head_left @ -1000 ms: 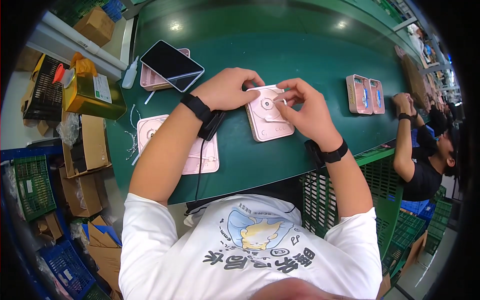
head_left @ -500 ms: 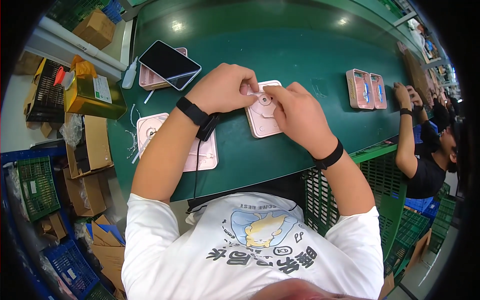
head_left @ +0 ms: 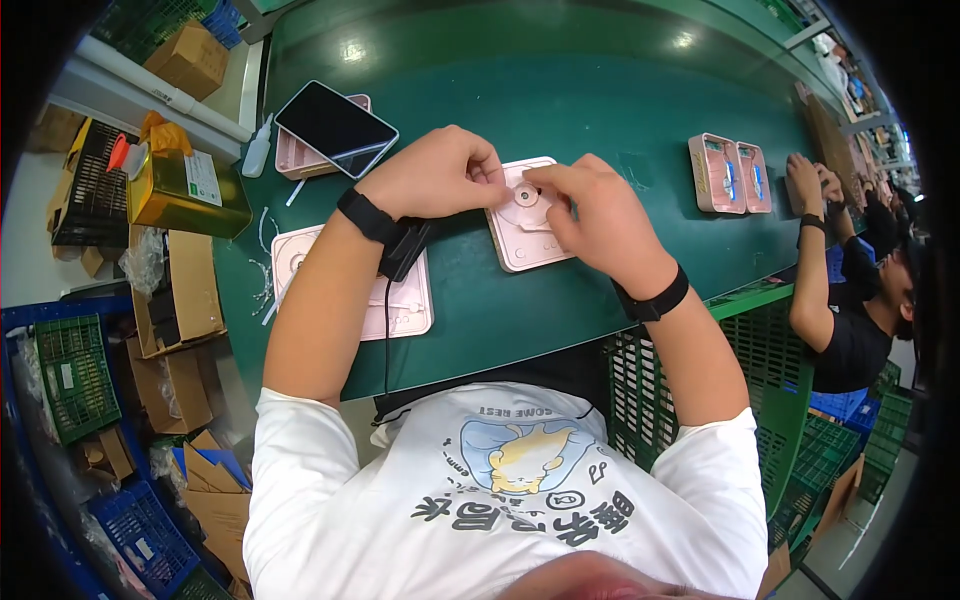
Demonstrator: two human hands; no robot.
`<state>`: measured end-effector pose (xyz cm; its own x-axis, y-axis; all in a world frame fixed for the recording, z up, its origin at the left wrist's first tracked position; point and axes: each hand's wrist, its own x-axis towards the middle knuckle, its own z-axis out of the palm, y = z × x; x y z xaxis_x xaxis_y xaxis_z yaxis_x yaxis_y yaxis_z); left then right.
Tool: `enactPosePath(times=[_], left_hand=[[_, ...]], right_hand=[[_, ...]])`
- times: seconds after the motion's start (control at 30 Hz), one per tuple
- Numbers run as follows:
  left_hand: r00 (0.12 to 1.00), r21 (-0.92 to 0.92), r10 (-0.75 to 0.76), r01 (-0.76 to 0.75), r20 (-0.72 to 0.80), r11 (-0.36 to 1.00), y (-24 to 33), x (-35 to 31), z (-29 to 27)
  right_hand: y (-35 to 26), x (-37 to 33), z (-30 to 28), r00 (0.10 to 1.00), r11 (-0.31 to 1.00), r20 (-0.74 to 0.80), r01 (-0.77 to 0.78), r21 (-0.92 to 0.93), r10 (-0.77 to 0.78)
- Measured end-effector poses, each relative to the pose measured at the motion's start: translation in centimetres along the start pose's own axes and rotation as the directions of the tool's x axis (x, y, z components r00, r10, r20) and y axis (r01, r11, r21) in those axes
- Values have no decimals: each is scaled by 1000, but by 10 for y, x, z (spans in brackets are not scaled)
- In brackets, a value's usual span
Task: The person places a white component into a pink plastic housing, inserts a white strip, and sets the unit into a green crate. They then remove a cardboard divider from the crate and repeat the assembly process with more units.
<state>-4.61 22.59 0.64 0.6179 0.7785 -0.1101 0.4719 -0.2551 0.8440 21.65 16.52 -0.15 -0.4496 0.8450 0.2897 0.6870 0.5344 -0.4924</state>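
Observation:
A pale pink plastic housing [head_left: 522, 250] with rounded corners lies on the green table in front of me. It has a round hub with a central hole and a loose whitish strip or film across its middle. My left hand [head_left: 440, 175] is closed in a pinch at the housing's far left side; what its fingertips hold is too small to make out. My right hand [head_left: 605, 220] has its index finger stretched to the far edge of the housing, with the thumb apart from it over the right side. Another pink housing [head_left: 410, 315] lies partly hidden beneath my left forearm.
A phone [head_left: 336, 128] rests on a pink part at the far left, beside a small white bottle [head_left: 258, 150]. A yellow metal can [head_left: 190, 195] stands beyond the left edge. Two pink shells [head_left: 718, 175] sit near a co-worker's hands [head_left: 815, 185]. A green crate [head_left: 760, 350] is at right.
My left fingers have drawn slightly left, away from my right hand, uncovering more of the hub. My right index finger stays by the far edge, with the thumb further from it.

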Motion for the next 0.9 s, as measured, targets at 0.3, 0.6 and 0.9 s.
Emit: enactPosePath(times=[0.3,0.6,0.9], left_hand=[[988,-100,-21,37,156,994,4,-1,0],[986,14,104,-103,-128,995,-25,13,11],[1000,-166,-27,28,5,986,-27,22,13]], right_hand=[[-8,-1,7,986,976,-35,153,-156,-161],[-12,7,-2,1000,998,-23,3,68,-2],[-39,-1,26,996,999,-81,-39,-24,37]])
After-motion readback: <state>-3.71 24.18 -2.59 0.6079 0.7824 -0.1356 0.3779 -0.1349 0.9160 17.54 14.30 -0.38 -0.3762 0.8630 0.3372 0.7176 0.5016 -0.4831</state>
